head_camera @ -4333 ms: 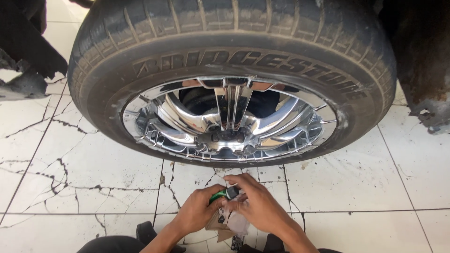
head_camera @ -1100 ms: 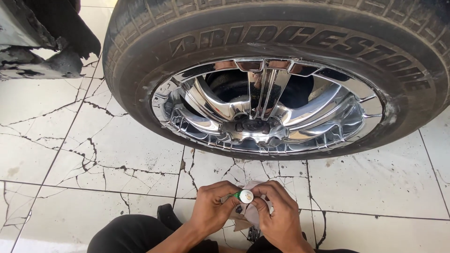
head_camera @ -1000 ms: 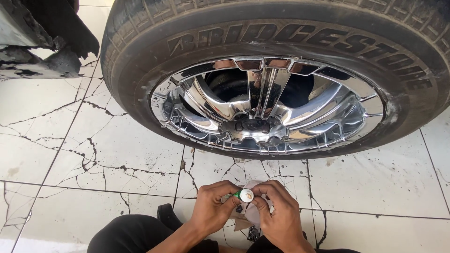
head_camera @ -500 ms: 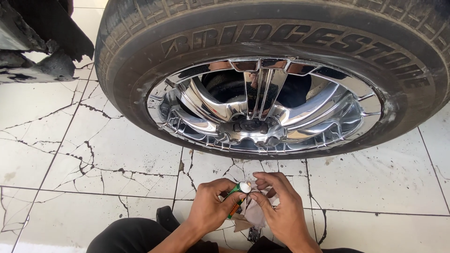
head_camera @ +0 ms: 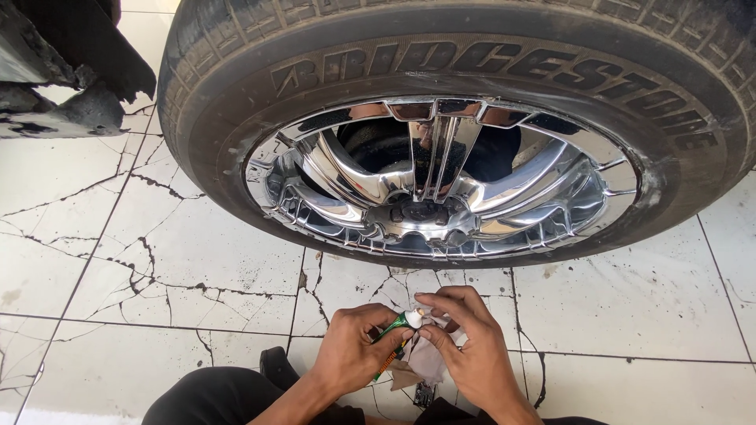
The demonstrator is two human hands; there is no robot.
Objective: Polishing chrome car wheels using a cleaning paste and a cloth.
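Observation:
My left hand (head_camera: 353, 352) grips a small green tube (head_camera: 393, 332) with a white nozzle, tilted up to the right. My right hand (head_camera: 470, 350) holds a pale crumpled cloth (head_camera: 431, 359) right under the nozzle, with its fingertips touching the tube's tip. Both hands hover low over the floor, just in front of a large black tyre (head_camera: 465, 71) lying flat, with a shiny chrome spoked rim (head_camera: 441, 177).
White floor tiles (head_camera: 157, 260) with dark cracks surround the tyre. A dark piece of vehicle body (head_camera: 55, 71) juts in at the top left. My dark trouser leg (head_camera: 213, 397) and a black shoe tip (head_camera: 277, 366) lie at the bottom.
The view has shifted closer and slightly right over the tyre. The tube has tilted so its nozzle meets the cloth, and my right fingers now close over the tip.

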